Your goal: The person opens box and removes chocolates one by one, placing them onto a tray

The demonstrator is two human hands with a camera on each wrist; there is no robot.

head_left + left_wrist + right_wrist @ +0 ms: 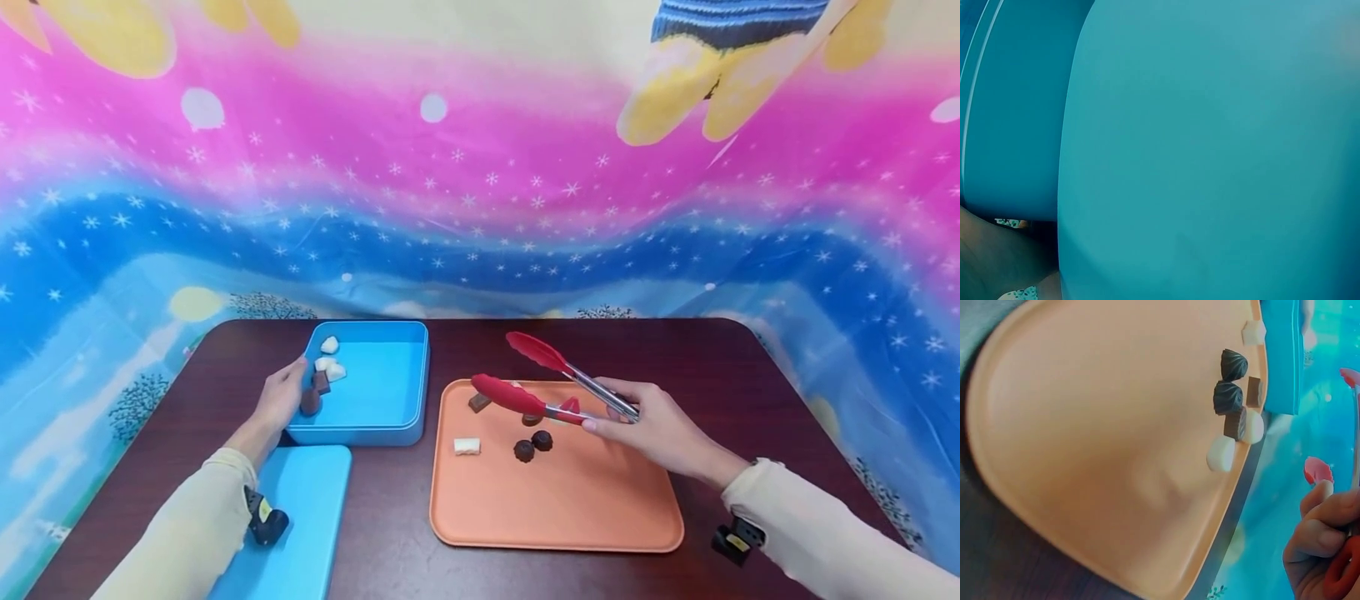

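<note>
My left hand (279, 402) grips the left wall of a light blue box (382, 375). Inside the box, along its left side, lie white chocolates (330, 369) and brown chocolates (310, 402). My right hand (660, 423) holds metal tongs with red tips (510, 395), spread apart over the far part of an orange tray (577, 508). Nothing sits between the tips. On the tray are two dark ridged chocolates (524, 451), a white chocolate bar (467, 447) and a brown chocolate (478, 403). The tongs partly cover other pieces, which the right wrist view shows as white chocolates (1220, 454).
A flat light blue lid (303, 508) lies in front of the box, beneath my left forearm, and fills most of the left wrist view. Box, lid and tray stand on a dark brown table (390, 517). A patterned cloth (480, 167) hangs behind the table's far edge.
</note>
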